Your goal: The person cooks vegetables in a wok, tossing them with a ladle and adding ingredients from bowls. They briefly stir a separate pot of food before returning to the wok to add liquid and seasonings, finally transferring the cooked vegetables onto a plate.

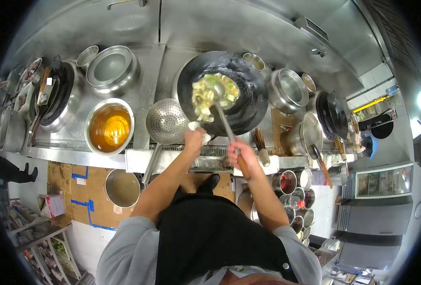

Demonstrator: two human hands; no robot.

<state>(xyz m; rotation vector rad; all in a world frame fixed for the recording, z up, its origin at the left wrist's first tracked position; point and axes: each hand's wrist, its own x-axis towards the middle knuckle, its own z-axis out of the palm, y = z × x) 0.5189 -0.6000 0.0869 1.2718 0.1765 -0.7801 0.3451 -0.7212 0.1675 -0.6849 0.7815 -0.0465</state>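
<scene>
A black wok (253,88) sits tilted toward me on the stove, with pale and green chopped food (203,97) spread in it. My left hand (194,140) is closed at the wok's near edge, with a folded white cloth (194,126) between fingers and metal. My right hand (243,156) grips the wooden handle of a ladle (225,121). The ladle's bowl lies among the food. Left of the wok, a perforated strainer (166,121) rests on the counter, its long handle reaching past the front edge near my left forearm.
A bowl of amber oil (97,130) stands left of the strainer. Metal pots (110,71) line the back left, and another pot (289,88) stands right of the wok. A brush (262,149) lies near my right hand. Below right are several seasoning containers (288,182); a pot (122,188) stands lower left.
</scene>
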